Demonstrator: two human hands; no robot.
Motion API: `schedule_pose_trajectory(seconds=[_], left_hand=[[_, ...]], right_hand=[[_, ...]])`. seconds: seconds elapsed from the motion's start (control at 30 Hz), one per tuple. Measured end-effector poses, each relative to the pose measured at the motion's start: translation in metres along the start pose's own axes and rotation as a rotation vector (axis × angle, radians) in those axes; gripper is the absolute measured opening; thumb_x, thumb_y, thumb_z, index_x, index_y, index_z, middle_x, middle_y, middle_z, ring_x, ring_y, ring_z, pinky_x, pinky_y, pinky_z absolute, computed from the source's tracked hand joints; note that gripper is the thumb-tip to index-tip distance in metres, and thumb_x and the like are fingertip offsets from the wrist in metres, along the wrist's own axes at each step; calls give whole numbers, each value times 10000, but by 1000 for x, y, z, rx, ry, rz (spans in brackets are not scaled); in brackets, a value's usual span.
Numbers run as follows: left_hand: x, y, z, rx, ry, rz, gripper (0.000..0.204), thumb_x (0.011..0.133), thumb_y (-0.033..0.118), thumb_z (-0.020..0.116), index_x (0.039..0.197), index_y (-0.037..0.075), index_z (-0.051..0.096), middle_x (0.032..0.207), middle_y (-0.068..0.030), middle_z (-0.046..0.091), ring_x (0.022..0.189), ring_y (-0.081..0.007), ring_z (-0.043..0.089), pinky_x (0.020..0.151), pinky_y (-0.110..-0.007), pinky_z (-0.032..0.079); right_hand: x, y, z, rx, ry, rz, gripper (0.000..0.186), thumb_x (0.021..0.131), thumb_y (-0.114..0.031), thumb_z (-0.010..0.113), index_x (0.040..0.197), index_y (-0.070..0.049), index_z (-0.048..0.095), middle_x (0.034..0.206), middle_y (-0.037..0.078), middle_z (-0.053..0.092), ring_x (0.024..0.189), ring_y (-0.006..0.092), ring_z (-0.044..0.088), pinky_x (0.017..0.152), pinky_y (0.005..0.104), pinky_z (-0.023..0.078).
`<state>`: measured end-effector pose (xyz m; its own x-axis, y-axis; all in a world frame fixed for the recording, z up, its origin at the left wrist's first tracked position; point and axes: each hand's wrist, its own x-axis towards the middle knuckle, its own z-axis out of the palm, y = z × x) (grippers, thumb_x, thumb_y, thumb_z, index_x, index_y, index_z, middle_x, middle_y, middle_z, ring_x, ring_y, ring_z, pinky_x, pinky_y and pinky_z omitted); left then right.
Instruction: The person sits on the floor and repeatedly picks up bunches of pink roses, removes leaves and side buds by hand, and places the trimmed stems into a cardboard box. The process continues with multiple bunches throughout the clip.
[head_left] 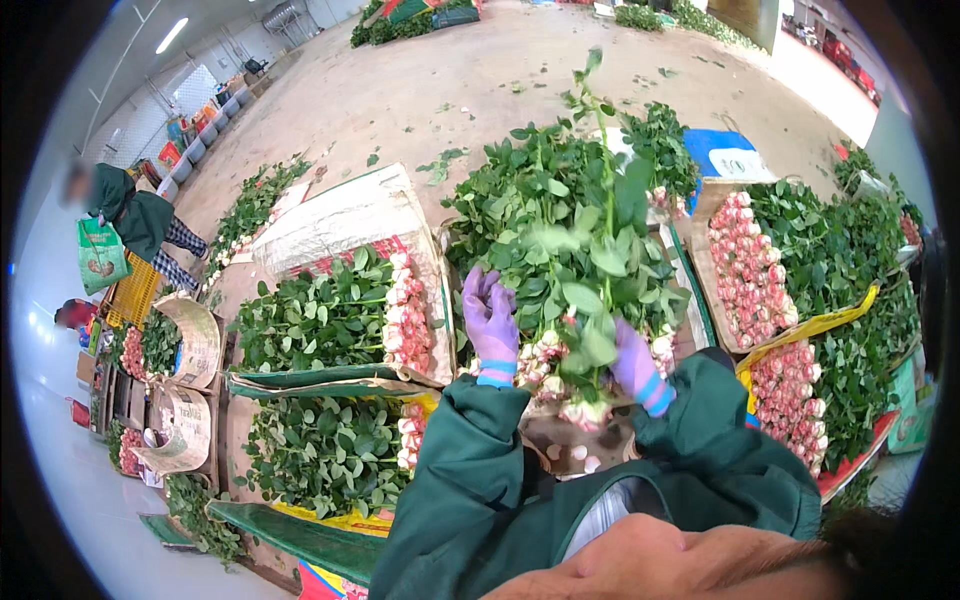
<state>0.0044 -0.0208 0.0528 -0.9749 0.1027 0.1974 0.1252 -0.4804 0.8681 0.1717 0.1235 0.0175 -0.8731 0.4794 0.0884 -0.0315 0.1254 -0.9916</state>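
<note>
My left hand (pixel 490 322), in a purple glove, is raised over a pile of long-stemmed roses (pixel 540 215). Its fingers are bent and apart, with nothing seen in them. My right hand (pixel 634 362), gloved the same way, is at the lower stem of a single rose (pixel 608 195) and appears to grip it; leaves cover its fingertips. This rose stands nearly upright with its pale bloom (pixel 585 413) down, close to my body, and its leafy tip pointing away. Pink and white blooms (pixel 540 365) of the pile lie between my hands.
Wrapped rose bundles lie on the left (pixel 407 315) and on the right (pixel 745 270), blooms toward me. Leaves litter the concrete floor (pixel 400 90). At the far left a person (pixel 130 210) in dark green carries a green bag (pixel 101 255) near a yellow crate (pixel 137 290).
</note>
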Motion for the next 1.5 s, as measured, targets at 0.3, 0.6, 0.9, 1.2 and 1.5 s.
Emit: schedule_pose_trajectory(seconds=[0.3, 0.6, 0.9, 1.2, 1.5], left_hand=[[-18, 5, 0, 87, -19, -4, 429, 982, 74, 539, 1396, 46, 429, 1201, -86, 598, 812, -115, 595, 668, -228, 490], [-78, 18, -3, 401, -222, 266, 384, 937, -11, 552, 1320, 3, 525, 1181, -140, 636, 1084, -202, 600, 927, -319, 482], [-148, 52, 22, 845, -825, 862, 477, 846, 195, 616, 1274, -11, 571, 1328, -201, 572, 1276, -476, 475, 1058, -544, 381], [-170, 55, 39, 707, -778, 881, 389, 802, 169, 638, 1158, 16, 600, 1331, -224, 546, 1254, -503, 472, 1023, -557, 403], [-198, 59, 54, 893, -727, 810, 324, 753, 62, 754, 1047, -6, 637, 970, -161, 648, 925, -361, 631, 826, -438, 497]], right_hand=[[-52, 49, -9, -5, -80, 189, 289, 951, -50, 566, 1238, -12, 560, 1112, 42, 670, 988, 167, 625, 922, 299, 476], [-63, 11, -9, 506, 13, 334, 353, 978, -132, 554, 1309, -9, 537, 1188, 54, 651, 1016, 127, 619, 851, 272, 506], [-47, -39, -40, 1440, -484, 336, 457, 1036, -190, 429, 1447, 4, 387, 1336, 111, 561, 1081, 182, 628, 935, 327, 536], [-65, -84, -41, 1128, -154, 307, 437, 1012, -237, 504, 1383, -7, 476, 1132, 95, 662, 937, 151, 673, 833, 289, 568], [-42, -101, -45, 1130, -49, 441, 227, 948, -199, 623, 1141, -83, 655, 728, 9, 632, 485, 44, 446, 424, 210, 341]])
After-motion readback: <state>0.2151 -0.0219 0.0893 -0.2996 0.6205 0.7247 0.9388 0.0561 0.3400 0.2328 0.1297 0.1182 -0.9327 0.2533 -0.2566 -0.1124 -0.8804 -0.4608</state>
